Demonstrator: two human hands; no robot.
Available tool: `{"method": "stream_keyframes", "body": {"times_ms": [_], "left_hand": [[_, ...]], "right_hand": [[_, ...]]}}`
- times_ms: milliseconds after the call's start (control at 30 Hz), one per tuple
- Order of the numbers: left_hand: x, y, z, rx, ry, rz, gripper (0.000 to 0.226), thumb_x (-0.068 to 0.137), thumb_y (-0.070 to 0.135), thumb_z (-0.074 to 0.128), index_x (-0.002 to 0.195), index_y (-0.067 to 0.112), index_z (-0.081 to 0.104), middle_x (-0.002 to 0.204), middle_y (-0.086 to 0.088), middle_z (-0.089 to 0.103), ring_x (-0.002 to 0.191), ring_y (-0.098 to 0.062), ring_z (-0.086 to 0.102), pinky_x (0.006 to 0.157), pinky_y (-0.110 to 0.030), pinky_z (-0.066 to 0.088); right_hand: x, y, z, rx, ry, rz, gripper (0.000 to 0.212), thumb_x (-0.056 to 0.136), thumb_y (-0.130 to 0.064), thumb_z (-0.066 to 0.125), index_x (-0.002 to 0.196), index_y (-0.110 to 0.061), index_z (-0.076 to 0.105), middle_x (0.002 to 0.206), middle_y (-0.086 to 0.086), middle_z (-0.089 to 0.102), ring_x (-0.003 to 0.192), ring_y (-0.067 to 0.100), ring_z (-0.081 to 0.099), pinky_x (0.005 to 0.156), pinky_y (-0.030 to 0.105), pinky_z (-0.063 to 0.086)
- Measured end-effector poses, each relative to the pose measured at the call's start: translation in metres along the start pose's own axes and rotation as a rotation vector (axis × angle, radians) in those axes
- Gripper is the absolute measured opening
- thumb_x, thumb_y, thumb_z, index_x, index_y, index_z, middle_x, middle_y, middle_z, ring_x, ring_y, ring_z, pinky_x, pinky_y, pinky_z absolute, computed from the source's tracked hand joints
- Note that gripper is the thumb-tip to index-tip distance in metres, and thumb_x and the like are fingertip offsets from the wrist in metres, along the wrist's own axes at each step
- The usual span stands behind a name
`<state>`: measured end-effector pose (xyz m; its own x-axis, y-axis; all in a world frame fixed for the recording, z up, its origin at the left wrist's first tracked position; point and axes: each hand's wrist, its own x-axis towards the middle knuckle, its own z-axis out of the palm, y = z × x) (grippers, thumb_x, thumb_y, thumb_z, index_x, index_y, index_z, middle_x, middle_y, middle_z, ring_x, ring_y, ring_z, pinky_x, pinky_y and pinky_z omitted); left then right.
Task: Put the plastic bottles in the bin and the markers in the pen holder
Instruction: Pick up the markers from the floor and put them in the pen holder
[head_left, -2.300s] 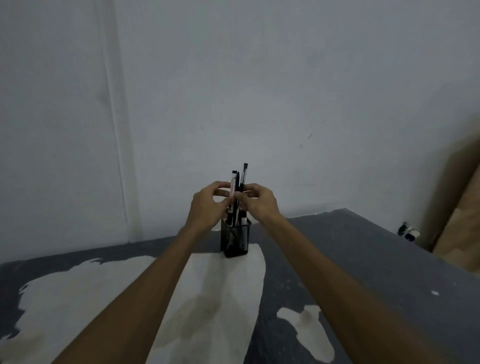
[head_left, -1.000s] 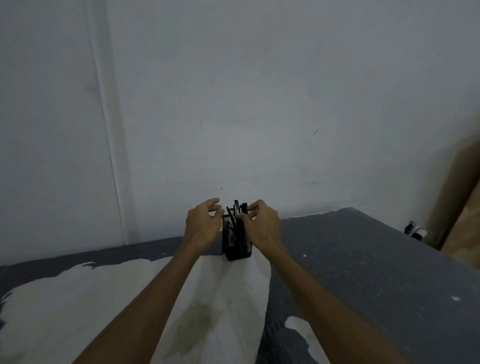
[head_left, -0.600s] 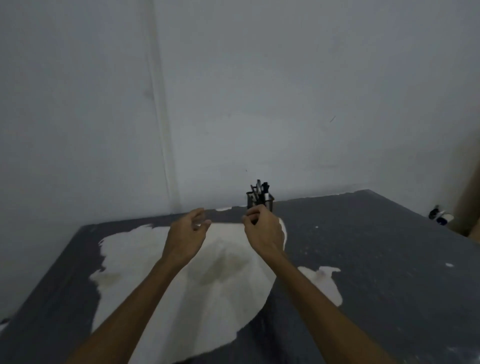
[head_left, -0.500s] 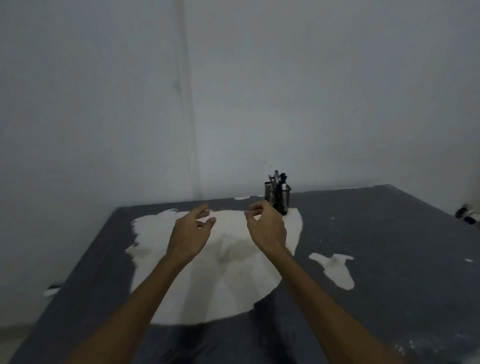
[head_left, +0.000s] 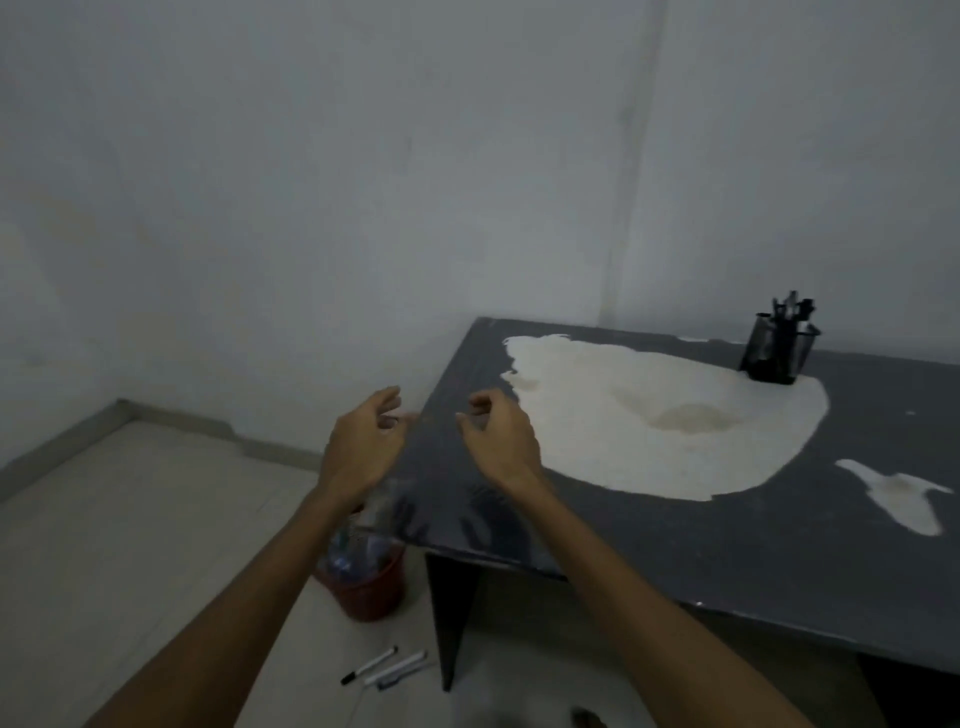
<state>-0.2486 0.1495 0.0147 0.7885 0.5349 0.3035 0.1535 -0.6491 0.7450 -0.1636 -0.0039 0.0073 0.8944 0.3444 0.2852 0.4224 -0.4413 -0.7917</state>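
Observation:
A black mesh pen holder (head_left: 779, 352) with several markers standing in it sits at the far right of the dark table (head_left: 675, 530). On the floor by the table's left leg stands a red bin (head_left: 370, 587) holding clear plastic bottles (head_left: 358, 545). Markers (head_left: 387, 667) lie on the floor in front of the bin. My left hand (head_left: 363, 441) and my right hand (head_left: 498, 439) hover near the table's left edge, fingers loosely curled, holding nothing.
A large pale patch (head_left: 649, 415) and a smaller one (head_left: 904, 493) mark the tabletop. Grey walls meet in a corner behind the table. Pale floor tiles (head_left: 130, 519) spread to the left. A dark table leg (head_left: 452, 618) stands beside the bin.
My hands let go of the markers in the pen holder and drew back. The view swung left and down, bringing the bin and the floor markers into sight.

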Motion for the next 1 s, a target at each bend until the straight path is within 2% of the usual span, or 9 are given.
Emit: {"method": "stream_keyframes", "body": {"times_ms": [100,267,500,700,833,933,1000], "left_hand": [[-0.012,-0.042,-0.045,0.008,0.045,-0.075,0.054,0.092,0.035,0.064,0.141,0.016,0.05,0.134,0.0,0.063,0.1,-0.012,0.063,0.091,-0.029,0.049],[-0.035,-0.114,-0.106,0.049,0.131,-0.194,0.055,0.092,0.039,0.062,0.142,0.017,0.049,0.135,-0.001,0.062,0.111,-0.018,0.064,0.096,-0.036,0.051],[-0.065,-0.222,-0.14,0.059,0.149,-0.379,0.055,0.092,0.038,0.062,0.141,0.017,0.05,0.135,-0.002,0.062,0.11,-0.019,0.064,0.092,-0.034,0.05],[-0.078,-0.315,-0.115,0.056,0.107,-0.507,0.054,0.092,0.039,0.062,0.14,0.018,0.05,0.134,-0.002,0.062,0.109,-0.018,0.065,0.093,-0.036,0.051],[-0.08,-0.375,-0.067,0.013,0.04,-0.603,0.053,0.092,0.039,0.062,0.139,0.018,0.051,0.134,-0.001,0.062,0.109,-0.019,0.065,0.094,-0.036,0.051],[-0.082,-0.418,-0.023,-0.013,-0.034,-0.66,0.053,0.092,0.039,0.062,0.14,0.017,0.051,0.135,-0.002,0.062,0.112,-0.021,0.064,0.096,-0.036,0.05],[-0.085,-0.446,0.006,-0.014,-0.09,-0.687,0.053,0.093,0.04,0.061,0.14,0.017,0.051,0.135,-0.002,0.062,0.112,-0.021,0.064,0.095,-0.036,0.05]], "right_hand": [[-0.015,-0.036,0.05,0.044,-0.076,-0.05,0.032,0.09,-0.035,0.061,0.117,-0.018,0.058,0.118,0.001,0.064,0.108,0.02,0.06,0.092,0.04,0.051],[-0.039,-0.083,0.136,0.107,-0.195,-0.113,0.033,0.089,-0.036,0.061,0.117,-0.019,0.058,0.114,0.0,0.064,0.103,0.017,0.061,0.09,0.04,0.053],[-0.07,-0.091,0.254,0.114,-0.419,-0.069,0.035,0.089,-0.038,0.061,0.118,-0.019,0.056,0.115,-0.001,0.062,0.105,0.017,0.06,0.091,0.042,0.052],[-0.084,-0.033,0.338,0.059,-0.535,0.04,0.033,0.089,-0.035,0.063,0.118,-0.02,0.058,0.113,-0.003,0.064,0.104,0.012,0.06,0.087,0.026,0.047],[-0.088,0.032,0.387,-0.001,-0.586,0.145,0.032,0.088,-0.035,0.064,0.117,-0.021,0.058,0.112,-0.004,0.065,0.103,0.013,0.062,0.09,0.034,0.053],[-0.088,0.086,0.414,-0.069,-0.635,0.237,0.032,0.089,-0.035,0.064,0.118,-0.021,0.058,0.115,-0.004,0.065,0.103,0.014,0.062,0.08,0.027,0.053],[-0.087,0.123,0.428,-0.122,-0.648,0.291,0.031,0.089,-0.036,0.064,0.117,-0.022,0.059,0.115,-0.006,0.065,0.103,0.014,0.061,0.085,0.03,0.05]]}}
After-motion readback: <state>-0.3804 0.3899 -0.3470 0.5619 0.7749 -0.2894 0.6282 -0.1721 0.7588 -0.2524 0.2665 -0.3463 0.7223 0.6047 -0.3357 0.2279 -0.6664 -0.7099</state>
